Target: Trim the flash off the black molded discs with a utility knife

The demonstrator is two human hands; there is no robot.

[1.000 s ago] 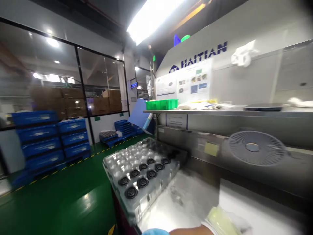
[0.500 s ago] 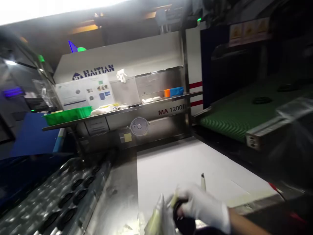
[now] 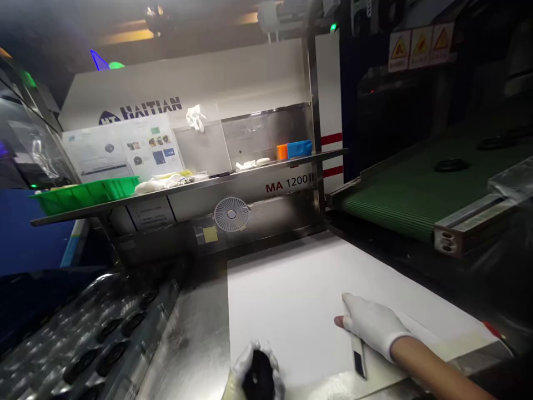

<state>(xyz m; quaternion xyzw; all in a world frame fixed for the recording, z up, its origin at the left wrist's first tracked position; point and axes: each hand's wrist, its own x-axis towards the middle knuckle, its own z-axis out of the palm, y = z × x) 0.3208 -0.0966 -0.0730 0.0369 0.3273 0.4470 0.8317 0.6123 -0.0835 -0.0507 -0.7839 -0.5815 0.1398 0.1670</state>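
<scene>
Expect little weight and fair stiffness from the round black disc-shaped part [image 3: 259,378], probably moulded rubber or plastic, hard to break but perhaps a little slippery on its face. Best taken by the outer rim, from opposite sides, with the flat face left uncovered. Nestled right inside the white-gloved left hand [image 3: 241,365], with digits curled and pressed against both sides of the rim; tilted up, at the near edge of the stainless-steel bench [image 3: 195,311], close to the near left corner of the large white flat sheet [image 3: 287,300]. Treat the slim, flat white tool with a black section [image 3: 357,355] as light and rigid too, possibly bladed, so best gripped along its flat sides. Partly hidden beneath the white-gloved right hand [image 3: 372,322], with one end jutting towards the bench's near edge. Right hand palm down, index finger stretched forward, bare thumb tip just beside it; cannot tell whether pinching the tool or merely resting over it. Towards the bench's left edge, a clear plastic moulded tray [image 3: 156,328] with similar black round parts [image 3: 110,358].
</scene>
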